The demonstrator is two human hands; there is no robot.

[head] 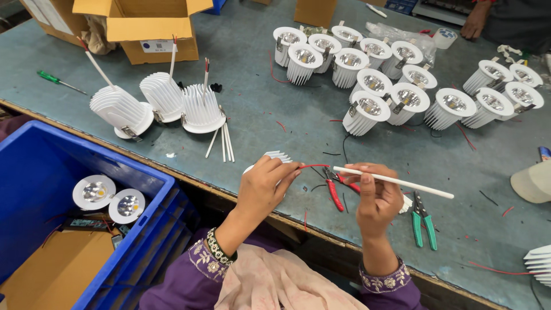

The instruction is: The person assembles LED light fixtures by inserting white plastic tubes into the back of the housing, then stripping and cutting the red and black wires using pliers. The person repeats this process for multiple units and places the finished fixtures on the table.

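Note:
My left hand grips a white finned lamp housing at the table's near edge, with a thin red wire running from it towards the right. My right hand pinches a long white sleeve tube that points right, its left end meeting the red wire. Red-handled cutters lie on the table between my hands. Green-handled pliers lie just right of my right hand.
Three finned housings with white tubes stand at the left. Several finished white downlights fill the back and right. A blue crate holds two lamps at the lower left. A cardboard box and a green screwdriver are behind. Another person's hand rests far right.

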